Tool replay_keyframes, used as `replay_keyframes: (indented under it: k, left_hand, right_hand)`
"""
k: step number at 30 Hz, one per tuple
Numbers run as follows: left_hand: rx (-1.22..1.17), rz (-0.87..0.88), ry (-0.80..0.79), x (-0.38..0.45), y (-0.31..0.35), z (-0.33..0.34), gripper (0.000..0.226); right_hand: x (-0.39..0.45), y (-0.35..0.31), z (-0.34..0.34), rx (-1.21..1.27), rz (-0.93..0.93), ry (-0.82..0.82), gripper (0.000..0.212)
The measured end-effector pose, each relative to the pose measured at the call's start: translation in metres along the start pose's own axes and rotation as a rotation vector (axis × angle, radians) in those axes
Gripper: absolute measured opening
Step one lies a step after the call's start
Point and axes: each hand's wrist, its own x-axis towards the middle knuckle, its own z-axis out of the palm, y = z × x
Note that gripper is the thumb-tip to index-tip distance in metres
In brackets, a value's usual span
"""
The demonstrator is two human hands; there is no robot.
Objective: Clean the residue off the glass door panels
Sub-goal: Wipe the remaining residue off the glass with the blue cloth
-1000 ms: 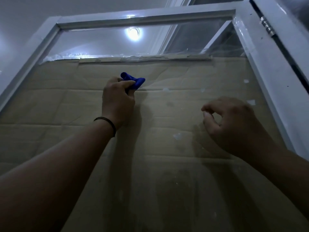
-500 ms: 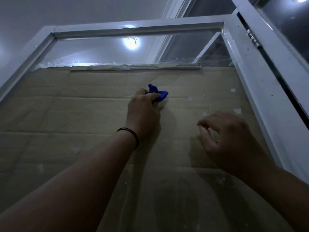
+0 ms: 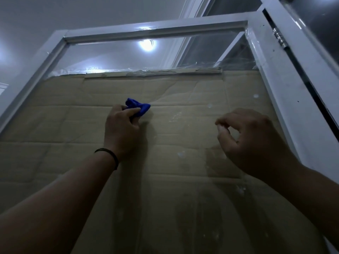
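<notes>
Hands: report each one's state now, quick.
Left hand: grips the crumpled blue cloth.
Right hand: fingers curled; whether it pinches anything cannot be told.

The glass panel [image 3: 183,57] is smooth and glossy, mirroring a lamp in the upper middle of the frame, with pale smears and specks of residue [image 3: 181,154] dulling it at centre right. Behind it lies matt, creased brown cardboard [image 3: 55,125]. The door frame [image 3: 286,99] is glossy white-painted wood, with a shiny metal hinge [image 3: 279,38] at upper right. The cloth [image 3: 142,106] is soft, matt blue fabric.
</notes>
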Motion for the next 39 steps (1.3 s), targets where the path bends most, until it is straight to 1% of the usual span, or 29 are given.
replay_keyframes:
  k: [2,6,10,11,13,15,16,19,22,28,30,32,33,36,37,39]
  left_hand:
    - [-0.018,0.028,-0.027,-0.009,0.007,0.004,0.031]
    - [-0.113,0.117,-0.025,-0.038,0.039,0.019,0.029]
    - [-0.241,0.192,-0.102,-0.067,0.066,0.031,0.029]
    - [-0.259,0.190,-0.089,-0.064,0.066,0.030,0.028]
    - [-0.278,0.145,0.013,-0.047,0.059,0.025,0.026]
    - [-0.248,0.078,0.114,-0.022,0.049,0.018,0.026]
    - [-0.207,0.053,0.123,-0.009,0.044,0.016,0.027]
    - [-0.057,0.050,0.028,0.018,0.034,0.018,0.030]
    - [-0.012,0.086,-0.074,0.019,0.039,0.026,0.028]
    - [-0.092,0.272,-0.129,-0.034,0.080,0.043,0.021]
    - [-0.144,0.298,-0.180,-0.047,0.090,0.046,0.021]
    - [-0.197,0.274,-0.232,-0.050,0.091,0.043,0.024]
    - [-0.219,0.245,-0.213,-0.047,0.088,0.038,0.025]
    - [-0.211,0.119,-0.017,-0.031,0.067,0.019,0.027]
    - [-0.186,0.090,0.018,-0.027,0.058,0.014,0.027]
    - [-0.125,0.066,0.002,-0.022,0.045,0.008,0.029]
  right_hand:
    - [0.000,0.000,0.000,0.008,-0.002,0.006,0.028]
    - [-0.004,0.000,0.004,0.013,0.009,-0.005,0.027]
    - [-0.011,0.000,0.011,0.024,0.020,-0.060,0.020]
    - [-0.012,0.000,0.011,0.022,0.020,-0.066,0.020]
    - [-0.013,0.001,0.009,0.014,0.020,-0.061,0.021]
    - [-0.014,0.004,0.005,-0.002,0.026,-0.053,0.024]
    - [-0.014,0.006,0.003,-0.007,0.033,-0.051,0.025]
    - [-0.015,0.016,-0.005,-0.008,0.046,-0.060,0.029]
    - [-0.016,0.023,-0.013,-0.013,0.046,-0.050,0.029]
    - [-0.019,0.027,-0.021,-0.029,0.045,-0.044,0.029]
    - [-0.020,0.027,-0.021,-0.026,0.036,-0.045,0.023]
    - [-0.020,0.027,-0.022,-0.022,0.027,-0.048,0.016]
    - [-0.020,0.027,-0.023,-0.023,0.023,-0.048,0.016]
    - [-0.018,0.027,-0.028,-0.025,0.021,-0.038,0.028]
    - [-0.018,0.026,-0.029,-0.020,0.022,-0.032,0.030]
    - [-0.018,0.027,-0.030,-0.012,0.023,-0.025,0.032]
